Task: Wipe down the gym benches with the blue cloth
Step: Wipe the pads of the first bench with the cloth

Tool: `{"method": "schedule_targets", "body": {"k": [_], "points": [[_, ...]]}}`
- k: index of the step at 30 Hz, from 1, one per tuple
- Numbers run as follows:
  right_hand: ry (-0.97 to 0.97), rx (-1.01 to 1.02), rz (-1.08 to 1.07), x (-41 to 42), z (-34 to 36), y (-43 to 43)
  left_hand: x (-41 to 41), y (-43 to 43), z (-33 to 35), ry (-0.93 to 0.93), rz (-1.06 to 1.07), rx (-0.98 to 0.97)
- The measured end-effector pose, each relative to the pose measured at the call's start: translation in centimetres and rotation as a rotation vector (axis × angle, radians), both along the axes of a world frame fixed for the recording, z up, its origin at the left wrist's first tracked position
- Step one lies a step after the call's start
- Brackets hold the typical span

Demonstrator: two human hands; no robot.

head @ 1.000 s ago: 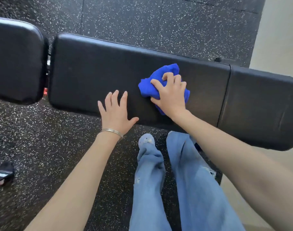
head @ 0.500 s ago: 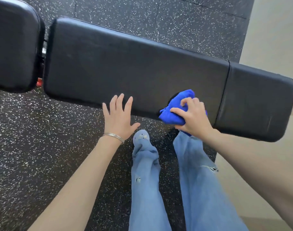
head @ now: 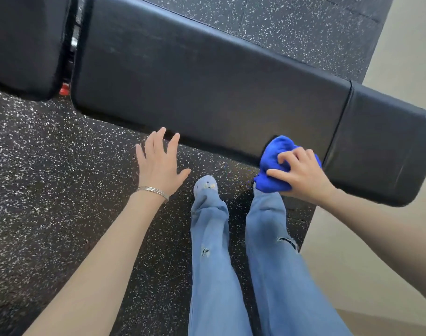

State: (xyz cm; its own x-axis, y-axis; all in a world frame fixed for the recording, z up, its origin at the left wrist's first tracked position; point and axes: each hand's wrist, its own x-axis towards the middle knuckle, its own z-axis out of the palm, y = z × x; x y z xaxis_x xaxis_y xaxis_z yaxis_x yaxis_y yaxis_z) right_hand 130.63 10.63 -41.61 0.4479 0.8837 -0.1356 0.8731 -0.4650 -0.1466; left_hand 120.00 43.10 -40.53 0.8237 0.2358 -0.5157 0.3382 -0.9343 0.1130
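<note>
A long black padded gym bench (head: 207,81) runs from upper left to right across the head view. My right hand (head: 301,173) grips a bunched blue cloth (head: 275,161) against the bench's near edge, close to the seam before its right end section (head: 381,146). My left hand (head: 161,163) is spread with straight fingers just off the bench's near edge, fingertips close to the pad; a thin bracelet circles that wrist.
A second black pad (head: 25,42) sits at the upper left, with a metal joint and a red part (head: 64,88) in the gap. Speckled black rubber flooring (head: 49,178) lies underfoot, my jeans-clad legs (head: 231,263) stand below, and beige floor (head: 352,263) lies at the right.
My right hand drew the cloth from the middle of the bench top to its near edge and rightward. My left hand came off the pad and now hovers beside the edge.
</note>
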Motion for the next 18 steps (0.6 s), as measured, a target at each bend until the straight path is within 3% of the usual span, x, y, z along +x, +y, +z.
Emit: {"method": "schedule_targets", "body": {"k": [4,11,18], "points": [[0.03,-0.028,-0.109,1.1,0.1,0.3,-0.4,-0.2,-0.6,-0.006,0.043,-0.026],[0.034,-0.069,-0.049,5.1,0.7,15.3,-0.5,1.3,-0.4,-0.018,0.114,-0.044],[0.077,-0.1,-0.402,6.6,-0.2,27.6,0.1,3.7,0.2,-0.014,0.168,-0.017]]}}
